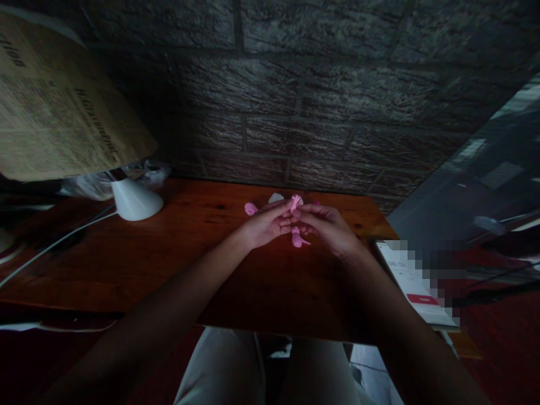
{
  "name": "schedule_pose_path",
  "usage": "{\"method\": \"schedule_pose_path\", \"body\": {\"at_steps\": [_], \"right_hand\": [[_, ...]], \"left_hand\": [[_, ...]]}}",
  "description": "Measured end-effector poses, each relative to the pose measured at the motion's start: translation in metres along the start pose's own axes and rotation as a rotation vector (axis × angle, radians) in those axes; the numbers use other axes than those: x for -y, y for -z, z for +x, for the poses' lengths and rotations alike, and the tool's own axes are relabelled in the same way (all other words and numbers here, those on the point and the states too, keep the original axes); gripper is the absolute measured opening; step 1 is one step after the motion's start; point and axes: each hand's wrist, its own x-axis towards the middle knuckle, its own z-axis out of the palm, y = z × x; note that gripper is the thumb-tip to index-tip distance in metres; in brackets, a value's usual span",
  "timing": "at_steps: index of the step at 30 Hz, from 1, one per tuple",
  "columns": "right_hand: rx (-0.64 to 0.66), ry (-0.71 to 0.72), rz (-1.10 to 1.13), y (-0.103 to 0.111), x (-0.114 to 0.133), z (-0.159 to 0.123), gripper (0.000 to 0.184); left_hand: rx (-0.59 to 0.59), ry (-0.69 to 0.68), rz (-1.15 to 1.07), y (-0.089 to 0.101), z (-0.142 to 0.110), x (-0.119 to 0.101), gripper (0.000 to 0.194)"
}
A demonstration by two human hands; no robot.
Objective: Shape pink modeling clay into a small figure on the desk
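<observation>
Both hands meet over the far middle of the wooden table. Between their fingertips is a small pink clay piece (296, 201) with what looks like several short prongs at its top. My left hand (268, 228) is turned partly palm up, thumb and fingers pinching the piece from the left. From the other side, the thumb and forefinger of my right hand (331, 226) close on its lower part. Just below lies another pink clay piece (297, 241) with a thin pointed end. A rounded pink clay lump (251, 208) rests left of my left hand. A whitish flat piece (275, 197) shows behind the fingers.
A lamp with a white base (137, 199) and newsprint shade (71, 107) stands on the left, its cord trailing over the wooden table (169, 259). A tablet-like screen (411, 281) lies by my right forearm. A dark brick wall (270, 101) rises behind.
</observation>
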Motion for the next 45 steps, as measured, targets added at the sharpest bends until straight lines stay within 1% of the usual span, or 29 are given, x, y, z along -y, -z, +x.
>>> {"method": "schedule_pose_path", "body": {"at_steps": [2, 6, 8, 13, 16, 20, 24, 31, 36, 40, 42, 45], "right_hand": [[0.011, 0.002, 0.000, 0.000, 0.000, 0.000, 0.024], [0.021, -0.002, 0.028, 0.001, 0.000, -0.001, 0.026], [0.023, -0.016, 0.073, 0.000, 0.000, -0.001, 0.027], [0.031, -0.009, 0.150, 0.000, -0.001, 0.000, 0.026], [0.019, 0.005, 0.158, 0.001, -0.001, 0.000, 0.022], [0.017, -0.001, 0.145, 0.002, 0.000, 0.000, 0.020], [0.017, -0.003, 0.179, 0.001, -0.001, -0.001, 0.019], [0.071, -0.035, 0.211, -0.001, 0.000, -0.001, 0.021], [0.011, -0.011, 0.195, 0.000, 0.002, -0.001, 0.022], [-0.027, -0.020, 0.106, 0.006, 0.001, 0.001, 0.028], [-0.067, -0.016, -0.026, 0.012, 0.000, 0.002, 0.034], [-0.101, 0.016, -0.302, 0.019, -0.002, 0.004, 0.039]], "left_hand": [[0.006, 0.000, -0.008, 0.000, 0.000, 0.001, 0.027], [-0.049, 0.007, -0.055, -0.002, 0.001, 0.001, 0.025], [-0.058, 0.005, -0.092, -0.003, 0.000, 0.001, 0.025], [0.037, -0.040, -0.128, -0.002, -0.002, 0.000, 0.030], [0.050, -0.036, -0.121, 0.002, -0.002, 0.001, 0.026], [0.031, -0.042, -0.099, 0.005, -0.001, 0.003, 0.028], [0.053, -0.073, -0.060, 0.005, 0.000, 0.005, 0.029], [0.035, -0.135, -0.020, 0.004, 0.000, 0.005, 0.036], [0.002, -0.151, 0.045, 0.004, 0.002, 0.005, 0.035], [-0.053, -0.155, 0.119, 0.008, 0.004, 0.004, 0.030], [-0.114, -0.163, 0.145, 0.012, 0.005, 0.002, 0.028], [-0.230, -0.158, 0.166, 0.016, 0.005, -0.003, 0.023]]}}
